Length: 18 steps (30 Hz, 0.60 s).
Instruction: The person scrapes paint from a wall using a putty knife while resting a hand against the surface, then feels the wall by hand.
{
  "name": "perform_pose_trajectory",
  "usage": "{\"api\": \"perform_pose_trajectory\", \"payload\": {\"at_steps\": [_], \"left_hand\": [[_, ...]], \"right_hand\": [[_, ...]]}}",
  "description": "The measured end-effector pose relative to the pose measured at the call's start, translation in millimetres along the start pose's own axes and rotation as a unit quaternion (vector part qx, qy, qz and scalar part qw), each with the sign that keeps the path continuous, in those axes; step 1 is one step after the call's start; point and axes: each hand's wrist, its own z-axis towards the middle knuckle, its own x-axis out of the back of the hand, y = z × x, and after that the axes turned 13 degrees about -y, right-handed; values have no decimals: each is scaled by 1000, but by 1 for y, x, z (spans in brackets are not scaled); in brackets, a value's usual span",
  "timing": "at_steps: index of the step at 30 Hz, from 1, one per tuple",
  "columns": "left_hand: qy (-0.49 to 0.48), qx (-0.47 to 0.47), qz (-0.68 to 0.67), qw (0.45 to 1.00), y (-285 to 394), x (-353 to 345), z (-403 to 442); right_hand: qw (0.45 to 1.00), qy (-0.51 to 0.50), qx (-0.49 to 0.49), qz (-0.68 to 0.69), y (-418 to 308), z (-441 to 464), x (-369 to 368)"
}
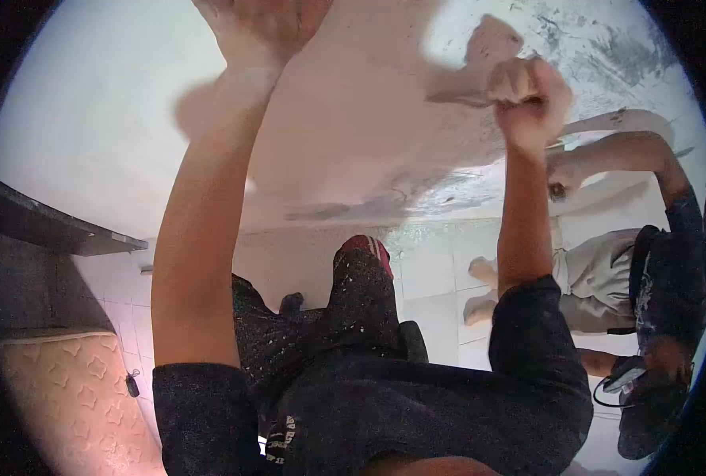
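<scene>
My left hand [265,28] is raised against the pale wall [353,103] at the top of the view. The frame's edge cuts off its fingers, so their pose is hidden. To the right, my right hand [531,99] is closed in a fist, slightly blurred. A thin, flat blade like a scraper's [460,97] sticks out of it to the left, close to the wall; the handle is hidden in the fist. Dark, rough patches [614,51] mark the wall near this hand.
At right, another person [670,278] reaches an arm [614,155] towards the wall just below my right hand. A dark shelf [59,218] juts out at left, above a patterned peach mattress-like panel [67,389]. White tiles [432,325] cover the floor below.
</scene>
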Motion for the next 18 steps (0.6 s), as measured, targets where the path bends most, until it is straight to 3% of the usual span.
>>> {"api": "perform_pose_trajectory", "payload": {"at_steps": [1,2,3,4,6,7,8,10,11,13,15,16,17,18], "left_hand": [[-25,-15,198,980,-2,1,0],[-46,-30,391,919,-5,4,2],[-39,-32,395,917,-6,5,6],[-45,-33,402,914,-5,7,5],[-63,-31,406,911,-3,9,-2],[-60,-32,409,910,-4,7,-1],[-48,-37,414,908,-5,7,2],[-52,-29,425,903,-3,9,4],[-62,-13,437,897,-4,11,3],[-53,-20,423,904,-2,10,4],[-43,-32,409,911,1,8,3],[-23,-13,213,977,1,7,5],[-15,-3,112,994,1,7,6],[-1,4,10,1000,0,7,8]], "right_hand": [[995,18,-36,87,3,4,-14],[998,20,4,59,-13,0,-20],[998,19,45,31,-28,-3,-21],[966,-192,132,109,-30,5,8],[963,-209,116,125,-12,8,26],[996,-31,55,66,-17,6,-4],[996,-52,27,-64,-3,6,-1],[984,-100,109,-104,-21,0,1],[975,-167,144,-37,-25,5,8],[927,-311,181,109,-34,15,19],[986,-69,82,127,-17,8,1],[993,-56,64,85,-25,8,2],[989,-78,127,17,-38,6,2],[988,-80,130,18,-41,5,2]]}}
